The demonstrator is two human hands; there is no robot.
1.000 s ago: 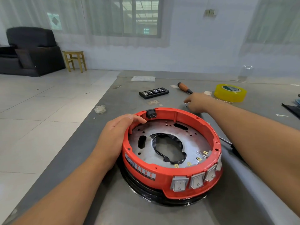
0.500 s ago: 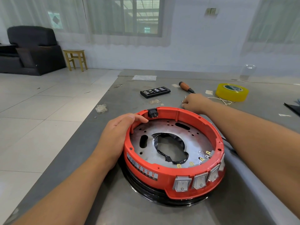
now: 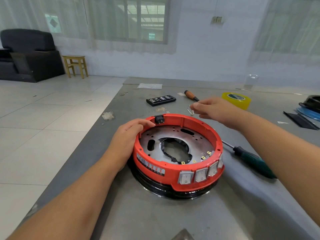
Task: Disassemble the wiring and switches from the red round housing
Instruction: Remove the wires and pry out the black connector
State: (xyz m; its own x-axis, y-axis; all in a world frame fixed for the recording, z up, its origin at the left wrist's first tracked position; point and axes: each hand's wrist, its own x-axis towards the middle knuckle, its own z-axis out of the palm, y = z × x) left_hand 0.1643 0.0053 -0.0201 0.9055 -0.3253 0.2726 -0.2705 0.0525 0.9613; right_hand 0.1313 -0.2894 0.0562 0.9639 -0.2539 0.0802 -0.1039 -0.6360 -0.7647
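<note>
Grey table (image 3: 225,213); left hand (image 3: 128,137) grips red housing (image 3: 155,163); right hand (image 3: 213,109) fingers pinch thin wire (image 3: 190,110).

A makeshift workshop is occupying a tiled room. Screwdrivers (image 3: 252,161) are lying on a grey worktable (image 3: 155,213); a sofa (image 3: 27,54) is sitting behind.
</note>
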